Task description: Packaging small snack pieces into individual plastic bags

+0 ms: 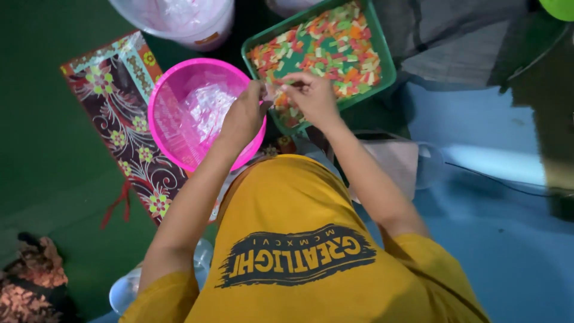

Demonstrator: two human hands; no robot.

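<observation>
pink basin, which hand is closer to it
Left. The left hand overlaps the pink basin's right rim; the right hand is farther right, over the green tray of coloured pieces.

A home floor workspace: patterned mat (pixel 128 119), pink basin (pixel 179 119), green tray (pixel 382 57) of snacks.

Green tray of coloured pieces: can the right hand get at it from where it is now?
Probably yes. The right hand is raised over the green tray's near edge, nothing lies between them, and the left hand sits off to the side.

white bucket (pixel 191 24) cut off at top, item between hands (pixel 281 90) too small
</observation>
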